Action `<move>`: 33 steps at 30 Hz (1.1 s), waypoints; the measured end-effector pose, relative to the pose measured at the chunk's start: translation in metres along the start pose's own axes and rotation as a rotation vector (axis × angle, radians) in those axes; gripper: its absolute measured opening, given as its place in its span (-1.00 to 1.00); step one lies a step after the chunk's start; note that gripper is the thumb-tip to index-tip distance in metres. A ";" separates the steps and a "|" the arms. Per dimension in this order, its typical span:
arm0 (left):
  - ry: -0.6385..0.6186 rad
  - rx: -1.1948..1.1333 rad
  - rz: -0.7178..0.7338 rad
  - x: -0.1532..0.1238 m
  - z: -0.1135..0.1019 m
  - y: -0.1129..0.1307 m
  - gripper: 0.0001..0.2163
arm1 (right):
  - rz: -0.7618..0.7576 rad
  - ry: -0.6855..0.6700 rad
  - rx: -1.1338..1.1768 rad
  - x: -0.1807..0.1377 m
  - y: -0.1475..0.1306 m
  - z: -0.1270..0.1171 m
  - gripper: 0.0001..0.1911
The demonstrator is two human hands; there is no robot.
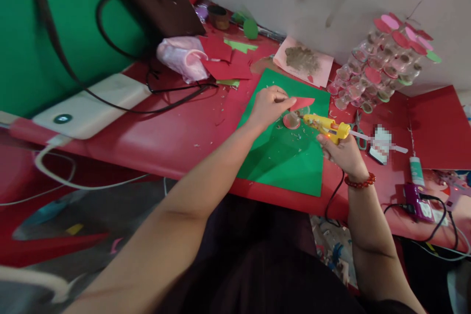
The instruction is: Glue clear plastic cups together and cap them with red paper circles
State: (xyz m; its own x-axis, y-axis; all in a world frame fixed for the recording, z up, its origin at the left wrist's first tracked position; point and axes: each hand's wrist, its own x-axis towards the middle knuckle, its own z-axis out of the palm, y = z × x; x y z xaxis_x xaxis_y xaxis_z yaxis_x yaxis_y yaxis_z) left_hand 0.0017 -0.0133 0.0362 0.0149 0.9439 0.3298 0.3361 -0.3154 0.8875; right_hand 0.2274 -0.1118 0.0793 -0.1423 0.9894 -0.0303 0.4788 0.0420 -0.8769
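My left hand [270, 104] pinches a piece of red paper [304, 102] between thumb and fingers, over a green sheet [283, 171]. In my right hand [344, 149] is a yellow glue gun [326, 125], with a clear glue stick [360, 135] poking out of its back. The gun's nozzle points left and meets or nearly meets a small clear plastic cup [292, 120] with a pinkish-red rim below the paper. Whether the nozzle touches the cup or the paper, I cannot tell. Bits of glue and scraps are scattered on the green sheet.
A stack of clear cups with coloured discs [375, 66] stands at the back right. Scissors [357, 132] and a phone [380, 144] lie right of the green sheet. A purple power adapter [419, 203] has cables. Left are a white power box [91, 105] and a brown bag [154, 0].
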 end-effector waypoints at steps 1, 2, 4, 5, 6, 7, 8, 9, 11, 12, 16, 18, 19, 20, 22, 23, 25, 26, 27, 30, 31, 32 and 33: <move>0.000 0.000 0.000 0.000 0.000 0.000 -0.75 | 0.002 0.003 0.002 0.000 0.001 -0.001 -0.51; 0.002 -0.002 0.001 0.000 0.000 0.000 -0.75 | 0.004 0.006 0.003 0.000 0.001 -0.002 -0.50; 0.006 -0.004 0.003 0.000 0.000 0.000 -0.75 | 0.006 0.007 0.002 0.001 0.001 -0.002 -0.49; 0.008 -0.005 0.003 0.000 0.000 0.000 -0.74 | 0.005 0.005 0.000 0.001 0.000 -0.002 -0.49; 0.007 -0.006 0.004 0.000 0.000 0.000 -0.74 | 0.004 0.000 -0.005 0.001 0.000 -0.002 -0.49; 0.006 -0.007 0.005 0.000 0.000 0.000 -0.74 | 0.003 -0.003 -0.012 0.001 -0.001 -0.002 -0.49; 0.007 -0.008 0.005 0.000 0.000 0.000 -0.74 | 0.001 -0.005 -0.017 0.001 -0.002 -0.002 -0.49; 0.009 -0.009 0.006 0.000 0.000 -0.001 -0.75 | 0.001 -0.006 -0.023 0.000 -0.002 -0.002 -0.48; 0.008 -0.010 0.008 0.000 0.001 -0.001 -0.75 | -0.005 -0.005 -0.032 0.000 -0.002 -0.003 -0.48; 0.004 -0.010 0.009 0.000 0.000 -0.001 -0.75 | -0.008 -0.004 -0.035 0.000 -0.002 -0.003 -0.49; -0.005 0.002 0.014 -0.001 -0.001 0.001 -0.75 | -0.021 -0.009 -0.037 0.000 -0.002 -0.006 -0.48; -0.004 0.000 0.012 -0.001 -0.001 0.002 -0.75 | -0.024 -0.013 -0.039 -0.001 -0.003 -0.007 -0.46; -0.003 -0.003 0.013 -0.001 -0.001 0.002 -0.75 | -0.024 -0.012 -0.040 -0.001 -0.004 -0.007 -0.45; -0.001 -0.006 0.014 -0.001 -0.001 0.002 -0.75 | -0.020 -0.010 -0.041 -0.001 -0.004 -0.007 -0.44; 0.002 -0.006 0.017 -0.001 -0.001 0.001 -0.75 | -0.005 -0.003 -0.046 -0.001 -0.006 -0.007 -0.43; 0.003 -0.004 0.017 -0.001 -0.001 0.001 -0.76 | 0.004 -0.002 -0.050 -0.001 -0.007 -0.007 -0.42; 0.001 0.001 0.017 -0.001 -0.001 0.000 -0.76 | 0.019 -0.006 -0.060 -0.002 -0.008 -0.007 -0.41; 0.001 0.002 0.017 -0.001 -0.001 -0.001 -0.76 | 0.024 -0.008 -0.065 -0.002 -0.009 -0.008 -0.40; 0.000 0.003 0.017 -0.001 -0.001 -0.001 -0.76 | 0.027 -0.007 -0.067 -0.002 -0.010 -0.008 -0.40; 0.005 0.002 0.018 -0.001 -0.001 -0.003 -0.76 | 0.025 -0.003 -0.061 -0.003 -0.011 -0.009 -0.39; 0.007 0.002 0.017 -0.001 -0.001 -0.003 -0.75 | 0.026 -0.005 -0.059 -0.003 -0.012 -0.009 -0.38; 0.007 0.003 0.015 -0.001 -0.001 -0.003 -0.75 | 0.028 -0.008 -0.056 -0.003 -0.012 -0.010 -0.38; 0.005 0.004 0.014 -0.001 -0.001 -0.003 -0.75 | 0.032 -0.010 -0.054 -0.003 -0.012 -0.010 -0.37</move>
State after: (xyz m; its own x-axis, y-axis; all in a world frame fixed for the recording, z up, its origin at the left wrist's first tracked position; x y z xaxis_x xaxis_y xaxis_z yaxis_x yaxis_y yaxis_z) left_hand 0.0000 -0.0137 0.0332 0.0148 0.9389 0.3438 0.3396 -0.3281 0.8815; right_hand 0.2310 -0.1137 0.0943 -0.1346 0.9889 -0.0633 0.5293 0.0178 -0.8482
